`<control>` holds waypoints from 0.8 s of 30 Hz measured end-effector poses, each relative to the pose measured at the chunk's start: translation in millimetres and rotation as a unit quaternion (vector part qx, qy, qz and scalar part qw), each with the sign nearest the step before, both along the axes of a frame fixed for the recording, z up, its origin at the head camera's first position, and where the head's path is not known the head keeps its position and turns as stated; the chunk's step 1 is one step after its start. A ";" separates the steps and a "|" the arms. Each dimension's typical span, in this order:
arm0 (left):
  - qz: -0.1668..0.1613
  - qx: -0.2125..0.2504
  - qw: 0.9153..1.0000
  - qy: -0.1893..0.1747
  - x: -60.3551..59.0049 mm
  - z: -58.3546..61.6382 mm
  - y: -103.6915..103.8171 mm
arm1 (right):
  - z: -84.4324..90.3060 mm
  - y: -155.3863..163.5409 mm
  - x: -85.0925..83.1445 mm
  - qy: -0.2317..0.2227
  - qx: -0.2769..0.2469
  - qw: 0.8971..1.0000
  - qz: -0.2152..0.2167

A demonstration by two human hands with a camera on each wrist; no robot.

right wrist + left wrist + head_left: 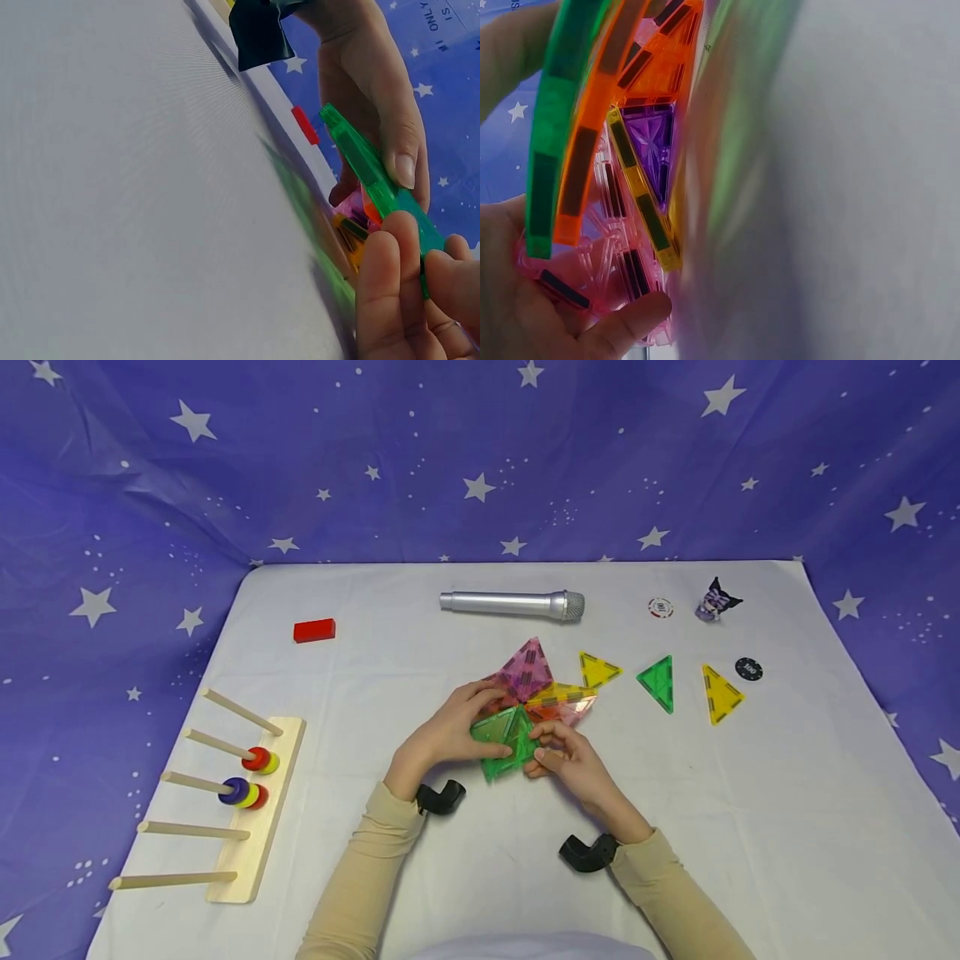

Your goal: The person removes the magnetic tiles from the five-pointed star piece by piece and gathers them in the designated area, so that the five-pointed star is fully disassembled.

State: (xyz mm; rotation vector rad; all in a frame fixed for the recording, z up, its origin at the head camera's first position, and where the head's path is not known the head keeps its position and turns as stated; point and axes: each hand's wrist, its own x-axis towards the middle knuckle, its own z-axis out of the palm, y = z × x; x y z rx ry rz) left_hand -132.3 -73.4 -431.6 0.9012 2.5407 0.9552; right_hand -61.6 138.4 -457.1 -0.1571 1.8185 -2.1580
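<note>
microphone (512,604) behind tiles (525,710) (peg rack (251,827) left)

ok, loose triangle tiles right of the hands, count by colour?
yellow tiles: 2
green tile: 1
total: 3 loose, all flat on the white tablecloth, apart from the cluster in the hands.

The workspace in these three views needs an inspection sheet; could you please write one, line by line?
Surface: white table, flat, cloth-covered.
Job's things: cluster of magnetic tiles; green tile raised on edge.
Clutter: three loose triangles, yellow, green, yellow; microphone; red block; peg rack with rings; two chips; figurine.
Hands: left hand grips the cluster; right hand pinches the green tile.
Cables: nothing seen.
Surroundings: blue starry backdrop.
</note>
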 end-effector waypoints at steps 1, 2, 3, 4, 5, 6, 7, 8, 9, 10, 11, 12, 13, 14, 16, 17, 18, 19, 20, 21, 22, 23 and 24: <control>-0.001 0.000 1.000 -0.001 0.0 0.1 -0.1 | -0.1 0.3 0.0 0.001 -0.001 1.000 0.002; -0.004 0.000 1.000 0.000 0.1 0.2 -0.1 | -0.3 0.6 0.0 0.002 -0.003 1.000 0.003; -0.005 0.000 1.000 0.000 0.1 0.5 -0.2 | -0.4 1.0 0.1 0.002 -0.005 1.000 0.004; -0.006 -0.001 1.000 -0.001 0.0 0.6 -0.3 | -0.5 1.5 0.1 0.002 -0.006 1.000 0.005; -0.008 -0.002 1.000 -0.001 -0.2 0.7 -0.3 | -0.1 1.8 0.1 0.001 -0.007 1.000 0.004; -0.009 -0.003 1.000 0.000 -0.5 0.7 -0.2 | 0.0 2.0 0.0 0.000 -0.007 1.000 0.003; -0.010 -0.003 1.000 0.001 -0.9 0.5 -0.4 | 0.3 2.2 -0.1 -0.002 -0.006 1.000 0.002; -0.012 -0.004 1.000 0.002 -1.2 0.2 -0.6 | 0.2 2.5 -0.2 -0.004 -0.006 1.000 0.001; -0.013 -0.004 1.000 0.004 -1.5 -0.1 -0.8 | 0.1 2.7 -0.3 -0.005 -0.006 1.000 -0.001; -0.014 -0.002 1.000 0.005 -1.9 -0.7 -1.1 | 0.0 2.8 -0.5 -0.007 -0.004 1.000 -0.002; -0.015 0.000 1.000 0.008 -2.3 -1.1 -1.3 | -0.1 2.8 -0.7 -0.008 -0.003 1.000 -0.004; -0.016 0.002 1.000 0.010 -2.5 -1.5 -1.7 | -0.1 2.8 -0.9 -0.008 -0.001 1.000 -0.006; -0.016 0.004 1.000 0.011 -2.6 -1.8 -2.0 | -0.1 2.8 -1.1 -0.009 0.000 1.000 -0.007; -0.017 0.006 1.000 0.012 -2.8 -2.0 -2.2 | 0.0 2.7 -1.3 -0.008 0.001 1.000 -0.008; -0.017 0.010 1.000 0.012 -3.0 -2.3 -2.5 | 0.2 2.5 -1.5 -0.006 0.004 1.000 -0.011; -0.017 0.010 1.000 0.012 -2.9 -2.1 -2.5 | 0.3 2.5 -1.5 -0.005 0.006 1.000 -0.011; -0.017 0.010 1.000 0.011 -2.8 -2.0 -2.5 | 0.3 2.5 -1.5 -0.002 0.008 1.000 -0.011; -0.016 0.009 1.000 0.012 -2.8 -1.9 -2.4 | 0.3 2.5 -1.5 0.000 0.009 1.000 -0.012; -0.016 0.008 1.000 0.012 -2.6 -1.6 -2.2 | 0.2 2.5 -1.4 0.002 0.011 1.000 -0.012; -0.015 0.007 1.000 0.011 -2.5 -1.3 -2.0 | 0.1 2.5 -1.3 0.004 0.012 1.000 -0.012; -0.013 0.007 1.000 0.011 -2.3 -1.0 -1.7 | 0.0 2.6 -1.3 0.006 0.013 1.000 -0.012; -0.011 0.006 1.000 0.011 -2.0 -0.7 -1.4 | -0.3 2.6 -1.3 0.008 0.014 1.000 -0.012; -0.009 0.006 1.000 0.011 -1.7 -0.4 -1.1 | -0.6 2.8 -1.2 0.010 0.015 1.000 -0.013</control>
